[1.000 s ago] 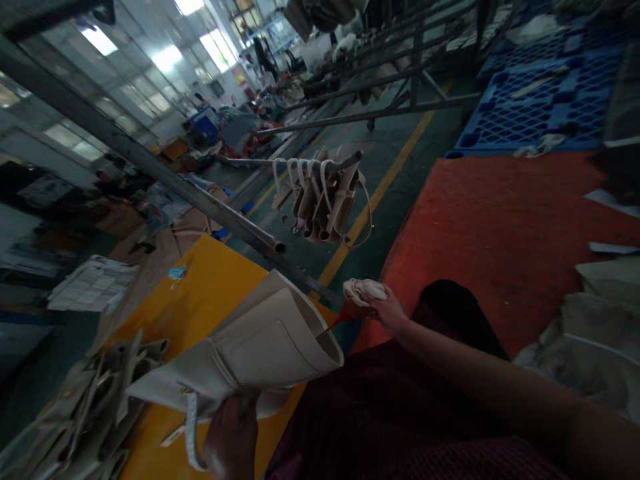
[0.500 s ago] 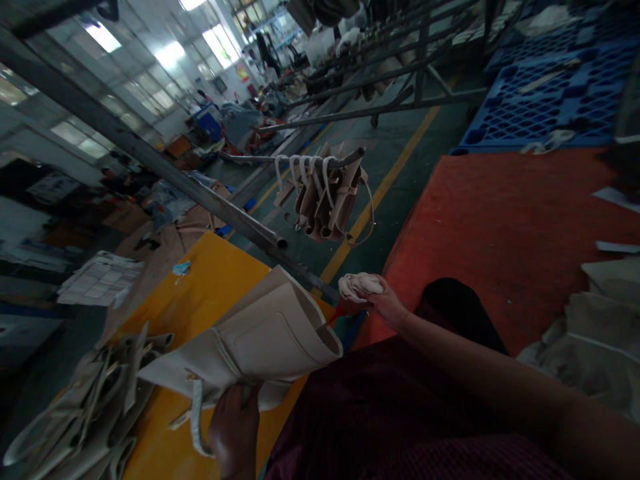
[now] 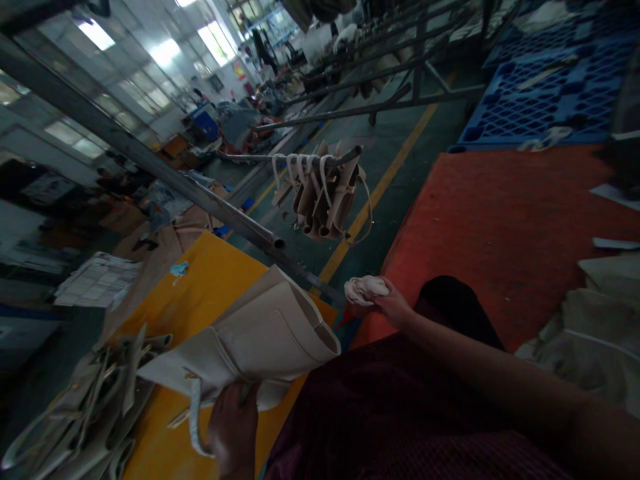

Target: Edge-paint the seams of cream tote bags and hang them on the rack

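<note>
A beige bag lies tilted on the yellow table, its open end toward the right. My left hand grips the bag's lower edge, its fingertips partly hidden at the bag. Beside that hand, a pale strap curves down from the bag. My right hand is closed around a crumpled whitish cloth, right of the bag's opening and apart from it. Under the cloth a red pointed thing shows, too unclear to name.
Beige bag pieces are heaped at the lower left. Several bags hang from a metal bar ahead. A red-topped surface and blue pallets are at the right. A metal pole crosses the upper left.
My right hand, with the cloth and the red thing, has moved slightly right, away from the bag's opening. My left hand keeps its grip on the bag.
</note>
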{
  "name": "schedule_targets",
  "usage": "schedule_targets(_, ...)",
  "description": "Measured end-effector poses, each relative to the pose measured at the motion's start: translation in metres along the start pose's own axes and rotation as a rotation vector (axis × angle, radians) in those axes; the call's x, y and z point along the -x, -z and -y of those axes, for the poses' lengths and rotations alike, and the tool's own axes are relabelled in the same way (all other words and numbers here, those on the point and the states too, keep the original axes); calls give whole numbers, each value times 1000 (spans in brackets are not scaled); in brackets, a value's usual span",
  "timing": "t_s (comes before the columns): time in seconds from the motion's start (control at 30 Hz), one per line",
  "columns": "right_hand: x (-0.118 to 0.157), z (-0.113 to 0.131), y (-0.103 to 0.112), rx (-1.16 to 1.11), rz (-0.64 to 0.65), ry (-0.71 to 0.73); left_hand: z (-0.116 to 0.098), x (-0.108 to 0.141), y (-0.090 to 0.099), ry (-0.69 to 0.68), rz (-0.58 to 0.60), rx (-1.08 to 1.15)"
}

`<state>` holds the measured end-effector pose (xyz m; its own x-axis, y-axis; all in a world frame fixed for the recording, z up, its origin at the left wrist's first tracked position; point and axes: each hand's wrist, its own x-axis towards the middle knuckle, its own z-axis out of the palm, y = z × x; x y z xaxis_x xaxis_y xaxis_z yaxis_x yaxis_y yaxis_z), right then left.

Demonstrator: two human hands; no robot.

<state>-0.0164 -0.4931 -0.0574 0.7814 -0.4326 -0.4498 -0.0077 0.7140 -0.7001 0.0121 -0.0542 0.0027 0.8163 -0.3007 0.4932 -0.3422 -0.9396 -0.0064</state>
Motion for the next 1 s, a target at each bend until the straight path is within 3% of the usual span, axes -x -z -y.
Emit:
schedule_targets(0.23,7,-5,-13,-51,-99,-57,-4,1,1,10,-37,3)
schedule_targets(0.4,4,-16,-24,-73,-170,-58,-8,0,4,-58,-47,-20)
schedule_targets(0.6,3,-11,-28,-149,-145,-74,-15,-1,8,5,-18,-16)
schedule_targets(0.77,5,-2,-20,-76,-150,-95,-21,-3,11,50,-27,17)
schedule_targets(1.0,5,-24,-20,-21,-141,-67,-12,-1,6,11,5,-14)
